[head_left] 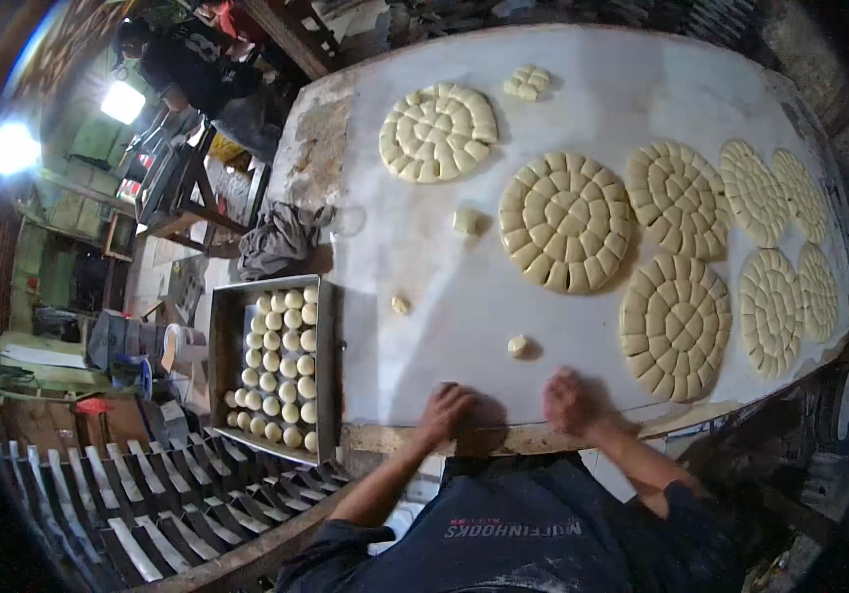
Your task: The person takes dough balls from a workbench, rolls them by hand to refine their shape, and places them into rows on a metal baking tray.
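Note:
Both hands rest at the near edge of a floury white work table (375, 366). My left hand (447, 409) is curled with its knuckles up, and my right hand (570, 403) is closed in much the same way. Whatever lies under either palm is hidden. Just beyond them sits a small dough ball (518, 347). Farther up are a smaller dough lump (401, 305) and a squarish dough piece (466, 221). A large dough round (565, 222), scored into many pieces, lies ahead of my right hand. Another scored round (677, 327) is to its right.
More scored rounds cover the table's right side, and one dough round (438, 132) lies at the far left beside a small cut clump (527, 82). A metal tray (325, 385) of dough balls adjoins the left edge, near a grey cloth (281, 240). Slatted racks (163, 504) stand lower left; a person (197, 74) is upper left.

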`<state>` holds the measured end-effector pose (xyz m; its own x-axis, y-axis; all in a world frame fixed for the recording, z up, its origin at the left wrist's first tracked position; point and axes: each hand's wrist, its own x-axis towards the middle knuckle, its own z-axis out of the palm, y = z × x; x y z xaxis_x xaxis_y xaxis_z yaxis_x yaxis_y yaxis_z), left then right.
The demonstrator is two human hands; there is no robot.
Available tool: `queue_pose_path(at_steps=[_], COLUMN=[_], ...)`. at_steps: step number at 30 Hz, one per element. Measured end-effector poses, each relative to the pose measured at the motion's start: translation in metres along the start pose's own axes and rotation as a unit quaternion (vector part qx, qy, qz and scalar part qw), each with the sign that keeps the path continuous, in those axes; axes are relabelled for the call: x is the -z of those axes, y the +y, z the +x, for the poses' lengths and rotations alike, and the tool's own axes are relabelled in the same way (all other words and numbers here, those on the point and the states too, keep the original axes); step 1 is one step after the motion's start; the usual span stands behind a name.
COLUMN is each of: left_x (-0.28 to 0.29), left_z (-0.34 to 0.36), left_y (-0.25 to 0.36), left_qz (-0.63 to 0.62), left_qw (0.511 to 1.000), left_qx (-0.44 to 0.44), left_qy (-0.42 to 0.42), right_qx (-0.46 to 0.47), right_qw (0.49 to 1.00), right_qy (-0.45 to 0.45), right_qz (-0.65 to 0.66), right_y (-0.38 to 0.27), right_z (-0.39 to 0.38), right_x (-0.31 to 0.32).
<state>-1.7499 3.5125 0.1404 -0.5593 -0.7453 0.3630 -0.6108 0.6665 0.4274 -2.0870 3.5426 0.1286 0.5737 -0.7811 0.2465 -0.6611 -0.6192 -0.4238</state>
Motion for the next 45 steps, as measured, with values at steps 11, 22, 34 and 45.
queue_pose_path(at_steps=[11,22,34,45], left_x=[-0.006,0.035,0.305,0.399], left_z=[0.063,0.077,-0.111,-0.258], left_y=[-0.019,-0.065,-0.144,-0.255], left_qz=[0.023,-0.110,-0.073,0.159], left_qw=[0.989,0.952,0.925,0.845], left_qx=[0.144,0.239,0.308,0.475], left_qy=[0.026,0.156,0.211,0.188], right_qx=[-0.089,-0.244,-0.414,0.187], right_qw=[0.991,0.950,0.900,0.911], right_qy=[0.094,0.191,-0.106,-0.106], right_qz=[0.019,-0.041,0.087,0.353], right_y=[-0.008,-0.002,0.022,-0.438], right_z=[0.076,0.138,0.137,0.564], right_x=[0.031,0.021,0.063,-0.199])
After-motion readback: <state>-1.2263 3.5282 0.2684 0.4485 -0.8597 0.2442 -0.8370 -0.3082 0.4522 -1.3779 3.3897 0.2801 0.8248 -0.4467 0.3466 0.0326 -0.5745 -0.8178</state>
